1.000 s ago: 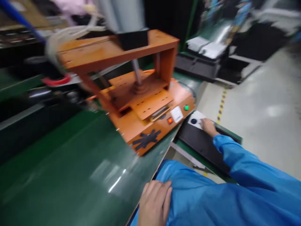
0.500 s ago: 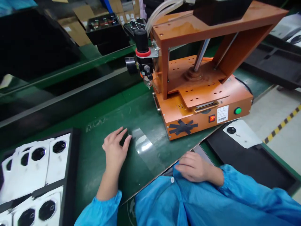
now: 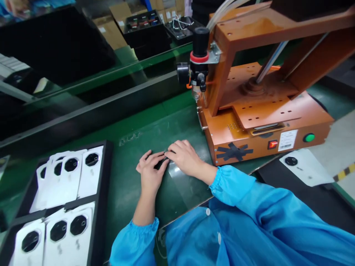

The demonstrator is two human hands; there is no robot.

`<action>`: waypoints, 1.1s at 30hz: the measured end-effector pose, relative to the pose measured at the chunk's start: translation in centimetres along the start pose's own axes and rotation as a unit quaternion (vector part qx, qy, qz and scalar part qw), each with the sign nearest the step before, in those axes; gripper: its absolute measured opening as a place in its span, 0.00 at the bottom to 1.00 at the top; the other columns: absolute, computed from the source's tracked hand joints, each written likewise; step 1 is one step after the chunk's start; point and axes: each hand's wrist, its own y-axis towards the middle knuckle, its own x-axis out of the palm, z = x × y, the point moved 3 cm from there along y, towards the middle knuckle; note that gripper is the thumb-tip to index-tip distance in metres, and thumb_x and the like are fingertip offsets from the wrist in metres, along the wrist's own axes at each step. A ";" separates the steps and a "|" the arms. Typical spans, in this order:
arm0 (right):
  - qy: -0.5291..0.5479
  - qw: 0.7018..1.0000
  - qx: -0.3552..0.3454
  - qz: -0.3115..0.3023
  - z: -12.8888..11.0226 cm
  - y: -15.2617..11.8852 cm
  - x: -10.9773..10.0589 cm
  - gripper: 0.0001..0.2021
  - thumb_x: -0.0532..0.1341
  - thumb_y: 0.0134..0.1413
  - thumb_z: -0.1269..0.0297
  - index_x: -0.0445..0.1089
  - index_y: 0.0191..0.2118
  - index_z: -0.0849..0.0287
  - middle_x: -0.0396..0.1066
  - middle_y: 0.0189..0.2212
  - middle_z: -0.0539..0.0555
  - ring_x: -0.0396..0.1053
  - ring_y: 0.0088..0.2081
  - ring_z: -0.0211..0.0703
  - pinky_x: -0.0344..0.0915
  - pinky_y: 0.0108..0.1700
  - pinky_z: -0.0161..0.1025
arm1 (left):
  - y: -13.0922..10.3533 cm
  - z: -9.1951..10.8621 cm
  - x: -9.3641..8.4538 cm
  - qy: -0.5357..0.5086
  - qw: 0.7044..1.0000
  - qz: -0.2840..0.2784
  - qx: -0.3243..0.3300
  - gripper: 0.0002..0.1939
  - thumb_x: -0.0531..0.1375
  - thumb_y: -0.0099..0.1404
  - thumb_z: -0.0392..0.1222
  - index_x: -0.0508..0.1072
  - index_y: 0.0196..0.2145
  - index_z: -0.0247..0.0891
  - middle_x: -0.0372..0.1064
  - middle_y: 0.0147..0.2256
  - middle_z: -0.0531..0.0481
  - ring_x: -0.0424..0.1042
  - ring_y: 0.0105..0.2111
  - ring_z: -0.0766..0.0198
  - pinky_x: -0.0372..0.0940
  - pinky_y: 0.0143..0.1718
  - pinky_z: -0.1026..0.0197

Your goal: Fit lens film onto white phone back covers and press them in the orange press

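Note:
My left hand (image 3: 151, 171) and my right hand (image 3: 184, 157) meet on the green bench (image 3: 130, 184), fingertips together over a small dark object (image 3: 161, 162) that is mostly hidden. A thin clear film (image 3: 180, 177) lies flat on the mat under and beside my right hand. Whether either hand grips the dark object or the film cannot be told. Both arms wear blue sleeves. An orange press machine (image 3: 263, 114) stands just right of my hands.
A black tray (image 3: 102, 192) with several white phone back covers (image 3: 66, 177) lies at the left. One white back cover (image 3: 305, 168) rests on a black tray (image 3: 318, 199) at the right. Black trays and cardboard boxes (image 3: 116, 26) stand behind a dark conveyor channel (image 3: 97, 103).
My right hand has left my lap and reached onto the bench to join my left hand. The view has shifted slightly, so the machine sits further right.

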 end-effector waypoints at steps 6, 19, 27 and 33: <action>-0.028 0.998 -0.042 0.024 -0.4 -0.5 -0.1 0.09 0.55 0.71 0.68 0.73 0.44 0.56 0.72 0.47 0.56 0.64 0.50 0.51 0.60 0.52 0.51 | 0.1 0.2 0.1 0.015 1.000 -0.004 -0.002 0.11 0.60 0.69 0.51 0.81 0.41 0.49 0.78 0.49 0.49 0.61 0.63 0.47 0.48 0.65 0.35; 0.094 0.973 -0.004 0.209 -1.4 -6.2 -6.1 0.08 0.66 0.59 0.70 0.73 0.43 0.51 0.72 0.37 0.54 0.69 0.39 0.49 0.64 0.41 0.49 | -0.1 1.3 0.0 0.073 0.992 -0.081 0.067 0.42 0.66 0.59 0.62 0.63 0.66 0.47 0.53 0.71 0.44 0.43 0.72 0.41 0.42 0.69 0.36; 0.247 0.937 0.065 0.239 0.7 -7.1 -4.1 0.07 0.65 0.59 0.73 0.73 0.41 0.54 0.69 0.37 0.54 0.70 0.40 0.47 0.69 0.41 0.46 | 1.3 -2.5 -7.7 0.149 0.986 0.073 -0.012 0.24 0.54 0.73 0.53 0.68 0.61 0.41 0.62 0.64 0.39 0.61 0.65 0.53 0.57 0.65 0.47; 0.259 0.937 0.004 0.234 -0.2 -6.9 -4.2 0.10 0.65 0.56 0.77 0.71 0.41 0.57 0.69 0.36 0.54 0.68 0.38 0.45 0.67 0.40 0.45 | 4.6 -12.5 -19.3 0.264 0.957 0.095 -0.067 0.20 0.61 0.70 0.51 0.71 0.53 0.36 0.71 0.52 0.43 0.73 0.48 0.56 0.71 0.49 0.47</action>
